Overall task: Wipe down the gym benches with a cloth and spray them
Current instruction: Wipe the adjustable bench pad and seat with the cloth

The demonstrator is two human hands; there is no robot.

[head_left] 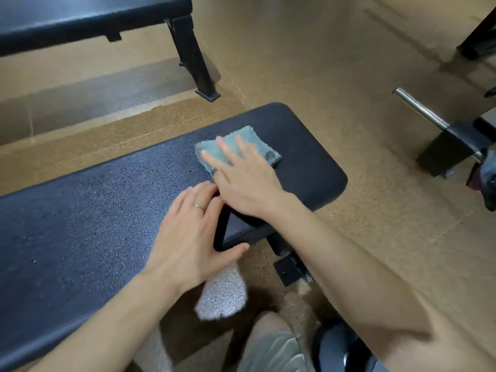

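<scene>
- Teal-green terry cloth (237,146), folded into a pad, lies flat under the right hand (243,181), whose fingers are straight and spread, pressing it onto the bench near its rounded far end.
- The left hand (192,232), a ring on one finger, rests just beside the right wrist at the near edge; its fingers lie loosely extended over a black loop-shaped handle (220,232), thumb running along the handle's lower bar. Whether it truly grips the handle cannot be told.
- The two hands nearly touch, the left fingertips meeting the heel of the right.
- Black padded vinyl covers the surface (88,216) of the bench, which runs diagonally from lower left to the middle of the view; its texture looks speckled, paler on the stretch to the left of the cloth.
- Beneath the near edge, a black steel bench foot (291,267) stands on the floor, with a pale grey patch of something, too blurred to name, just left of it.
- The person's knee, in grey shorts (273,350), shows at the bottom edge.
- A second black bench (88,18) stands well apart at upper left, its leg planted on the tan speckled rubber floor (322,63).
- At right, a chrome bar (418,107) juts from a black steel frame.
</scene>
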